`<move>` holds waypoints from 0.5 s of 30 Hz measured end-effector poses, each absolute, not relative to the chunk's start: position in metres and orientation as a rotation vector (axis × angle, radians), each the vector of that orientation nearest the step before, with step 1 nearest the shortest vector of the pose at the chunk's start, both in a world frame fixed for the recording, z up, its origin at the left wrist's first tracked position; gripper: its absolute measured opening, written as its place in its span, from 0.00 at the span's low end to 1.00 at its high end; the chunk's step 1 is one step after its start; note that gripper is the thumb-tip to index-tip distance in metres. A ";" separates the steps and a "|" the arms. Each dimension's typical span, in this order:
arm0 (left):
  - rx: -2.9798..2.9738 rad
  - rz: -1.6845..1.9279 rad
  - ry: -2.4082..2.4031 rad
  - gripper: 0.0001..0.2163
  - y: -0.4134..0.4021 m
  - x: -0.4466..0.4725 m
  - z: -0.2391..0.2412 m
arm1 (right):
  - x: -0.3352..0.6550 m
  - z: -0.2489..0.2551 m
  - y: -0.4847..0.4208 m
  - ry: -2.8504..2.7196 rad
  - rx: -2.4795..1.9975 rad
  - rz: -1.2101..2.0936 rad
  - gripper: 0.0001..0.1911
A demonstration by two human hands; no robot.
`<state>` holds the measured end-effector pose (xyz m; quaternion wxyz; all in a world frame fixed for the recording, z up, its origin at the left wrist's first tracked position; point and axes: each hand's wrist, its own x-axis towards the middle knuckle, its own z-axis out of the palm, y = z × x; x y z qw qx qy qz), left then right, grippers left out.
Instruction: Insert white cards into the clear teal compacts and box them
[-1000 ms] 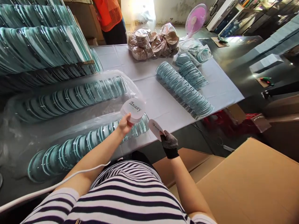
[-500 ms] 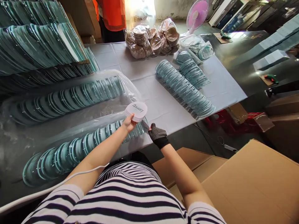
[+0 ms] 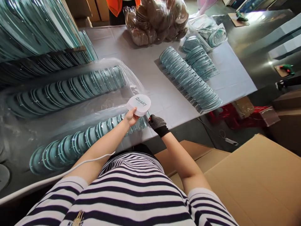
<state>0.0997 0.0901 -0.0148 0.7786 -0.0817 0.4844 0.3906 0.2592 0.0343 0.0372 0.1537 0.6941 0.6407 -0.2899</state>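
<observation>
My left hand [image 3: 130,117] holds a small stack of round white printed cards [image 3: 139,104] above the near row of teal round lids [image 3: 80,142]. My right hand [image 3: 157,124], in a black dotted glove, is at the right end of that row, fingers closed against the last lid; whether it grips a card or a lid is hidden. A second row of teal lids [image 3: 68,91] lies behind, under clear plastic wrap [image 3: 131,83].
More teal lid rows [image 3: 190,80] lie on the white table cover [image 3: 155,67]. Bags of brown discs [image 3: 156,22] sit at the far end beside a person in orange [image 3: 117,6]. Stacked lids [image 3: 35,34] rise at left. An open cardboard box [image 3: 254,179] stands at right.
My right hand moved left from holding a single white card in the air down to the end of the near lid row. The card is no longer visible.
</observation>
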 end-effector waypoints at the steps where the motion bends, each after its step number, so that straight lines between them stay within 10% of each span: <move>1: -0.179 0.847 1.045 0.11 0.089 0.100 -0.015 | 0.261 0.038 0.034 1.822 1.972 -0.847 0.15; 15: -0.222 0.811 1.055 0.16 0.087 0.102 -0.018 | 0.247 0.006 0.019 1.776 1.990 -0.825 0.16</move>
